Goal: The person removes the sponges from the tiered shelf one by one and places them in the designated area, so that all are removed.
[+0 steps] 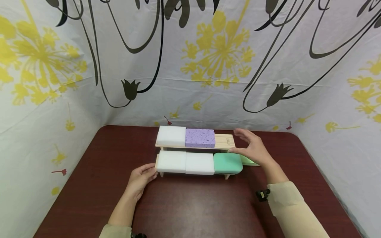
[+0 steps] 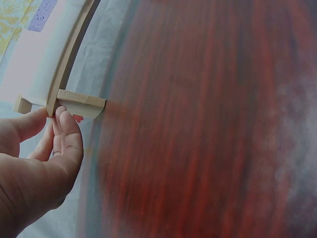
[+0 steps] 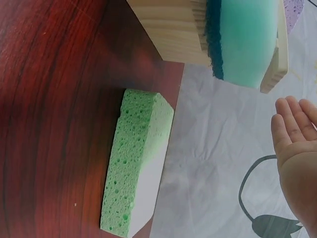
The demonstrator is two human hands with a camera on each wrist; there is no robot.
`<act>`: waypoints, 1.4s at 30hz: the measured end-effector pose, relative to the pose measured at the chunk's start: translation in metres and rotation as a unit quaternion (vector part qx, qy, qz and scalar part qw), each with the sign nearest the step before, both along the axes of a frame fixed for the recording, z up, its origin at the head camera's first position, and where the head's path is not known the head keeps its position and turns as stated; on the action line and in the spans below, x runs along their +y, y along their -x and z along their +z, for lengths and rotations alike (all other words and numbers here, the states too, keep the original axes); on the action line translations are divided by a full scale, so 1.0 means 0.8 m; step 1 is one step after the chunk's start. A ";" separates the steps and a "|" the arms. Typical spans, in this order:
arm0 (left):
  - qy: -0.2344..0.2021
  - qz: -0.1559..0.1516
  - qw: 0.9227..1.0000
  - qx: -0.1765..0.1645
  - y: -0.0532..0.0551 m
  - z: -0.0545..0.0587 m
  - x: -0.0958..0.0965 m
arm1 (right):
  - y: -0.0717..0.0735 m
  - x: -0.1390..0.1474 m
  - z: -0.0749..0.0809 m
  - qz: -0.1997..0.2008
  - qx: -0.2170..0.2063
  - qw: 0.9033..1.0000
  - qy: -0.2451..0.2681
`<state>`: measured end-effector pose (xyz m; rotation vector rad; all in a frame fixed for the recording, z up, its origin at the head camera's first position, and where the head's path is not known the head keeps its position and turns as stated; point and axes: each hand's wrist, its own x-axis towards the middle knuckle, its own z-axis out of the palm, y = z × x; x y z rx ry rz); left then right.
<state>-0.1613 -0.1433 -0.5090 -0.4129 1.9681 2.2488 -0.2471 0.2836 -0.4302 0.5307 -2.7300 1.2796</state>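
Two small wooden stands sit one behind the other. On the front stand (image 1: 157, 163) lie a white sponge (image 1: 171, 162), another white sponge (image 1: 200, 164) and a teal sponge (image 1: 228, 163) with a dark blue underside. The rear stand (image 1: 223, 140) bears a white sponge (image 1: 171, 135) and a purple speckled sponge (image 1: 200, 138); bare wood shows at its right. My left hand (image 1: 142, 180) pinches the front stand's left end between thumb and fingers. Fingers extended, my right hand (image 1: 252, 147) is beside the rear stand's right end; contact is unclear. A light green sponge (image 3: 133, 158) lies beneath it.
The stands are near the back edge of a dark red-brown wooden table (image 1: 196, 208). White patterned cloth (image 1: 160, 59) rises behind it and along both sides. A small black device (image 1: 262, 195) is on the right wrist.
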 end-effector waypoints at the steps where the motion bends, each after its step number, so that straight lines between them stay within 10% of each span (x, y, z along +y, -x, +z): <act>1: 0.001 0.000 1.000 0.000 0.000 0.000 0.000 | 0.000 -0.001 0.001 0.001 0.001 1.000 -0.001; 42: -0.011 0.012 1.000 -0.004 -0.002 0.001 0.003 | 0.014 -0.049 0.005 0.031 0.035 0.998 -0.050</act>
